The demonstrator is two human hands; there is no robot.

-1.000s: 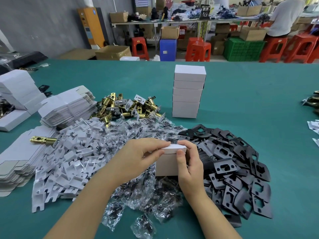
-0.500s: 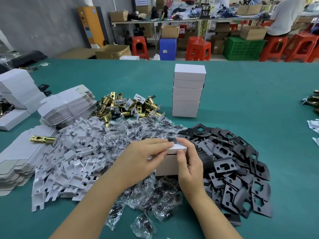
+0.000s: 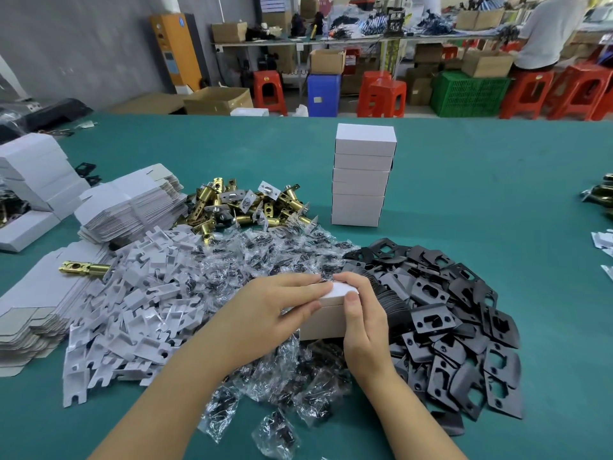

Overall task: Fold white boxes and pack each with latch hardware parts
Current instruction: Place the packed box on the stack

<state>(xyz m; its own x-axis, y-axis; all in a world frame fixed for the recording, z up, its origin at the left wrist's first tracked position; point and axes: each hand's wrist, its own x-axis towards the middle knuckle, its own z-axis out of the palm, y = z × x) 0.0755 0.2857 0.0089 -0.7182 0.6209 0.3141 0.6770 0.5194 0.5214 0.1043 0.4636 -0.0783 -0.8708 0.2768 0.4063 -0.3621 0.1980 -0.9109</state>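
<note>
Grey wall [image 3: 83,44], red stools [image 3: 384,96], green crate [image 3: 467,94], cluttered far workbench [image 3: 348,39] behind teal table [image 3: 497,194].

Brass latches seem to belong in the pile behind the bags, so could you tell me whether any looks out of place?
Yes: one brass latch lies alone on the flat box blanks at the left, apart from the main latch pile.
</note>
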